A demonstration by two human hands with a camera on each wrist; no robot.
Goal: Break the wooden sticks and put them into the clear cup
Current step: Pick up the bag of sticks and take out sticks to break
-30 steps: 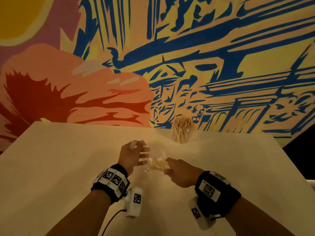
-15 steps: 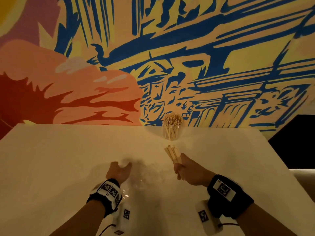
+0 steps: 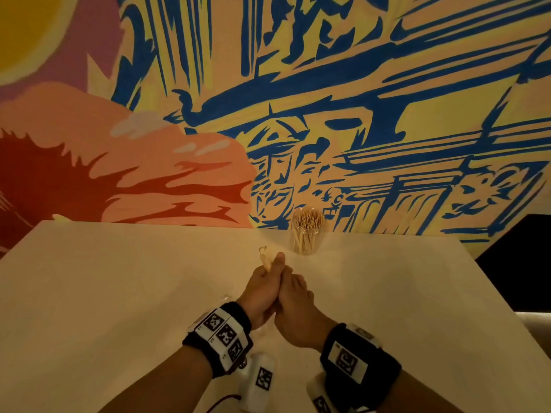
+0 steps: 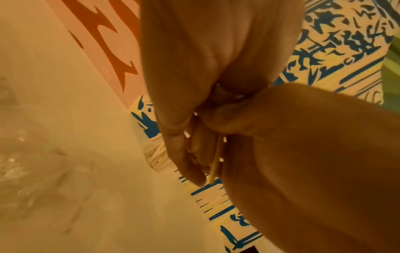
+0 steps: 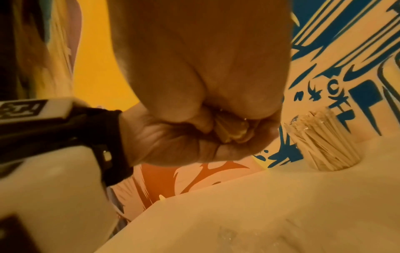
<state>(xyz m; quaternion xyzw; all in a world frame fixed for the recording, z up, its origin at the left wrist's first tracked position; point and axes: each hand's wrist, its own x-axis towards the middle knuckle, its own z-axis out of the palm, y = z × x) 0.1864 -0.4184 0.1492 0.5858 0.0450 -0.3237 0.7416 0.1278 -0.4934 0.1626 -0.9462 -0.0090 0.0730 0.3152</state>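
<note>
Both hands clamped on sticks, frame centre.
Left hand (image 3: 262, 289) and right hand (image 3: 295, 308) press together just below centre, fingers of both curled round the same sticks (image 3: 266, 259); the ends poke out at the upper left of the hands. Cup (image 3: 307, 231) of toothpicks stands above the hands, upright on the table (image 3: 119, 293) by the mural (image 3: 357, 114).
</note>
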